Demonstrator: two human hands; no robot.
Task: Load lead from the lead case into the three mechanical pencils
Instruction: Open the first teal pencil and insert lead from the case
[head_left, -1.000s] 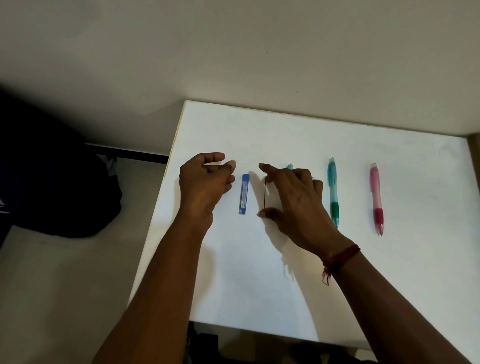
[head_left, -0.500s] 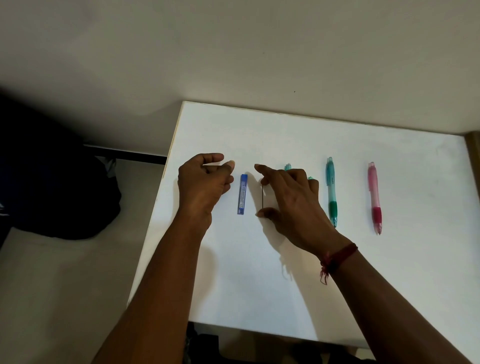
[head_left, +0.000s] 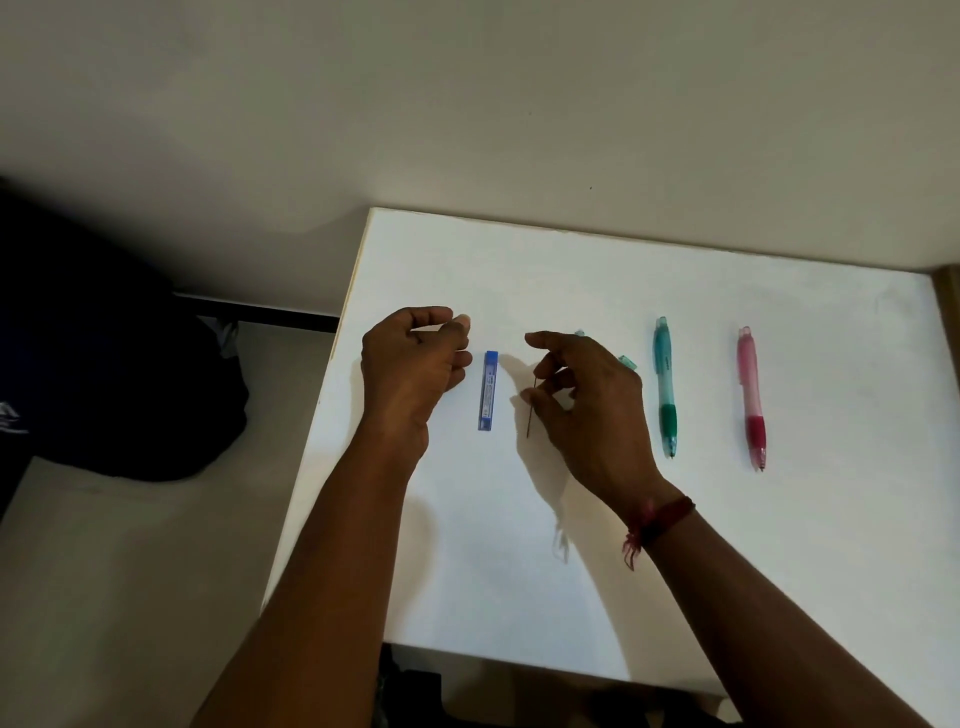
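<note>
Our right grip (head_left: 587, 405) pinches a thin lead (head_left: 529, 423) between thumb and fingertip, the lead's lower end pointing down at the white worktop (head_left: 493, 561). Just left of this grip lies the blue lead case (head_left: 487, 389), and beyond it our left grip (head_left: 410, 364) hovers with its fingers curled. A teal pencil (head_left: 627, 361) shows partly from behind the right grip. Farther right lie the green pencil (head_left: 665, 387) and the pink pencil (head_left: 750, 400).
</note>
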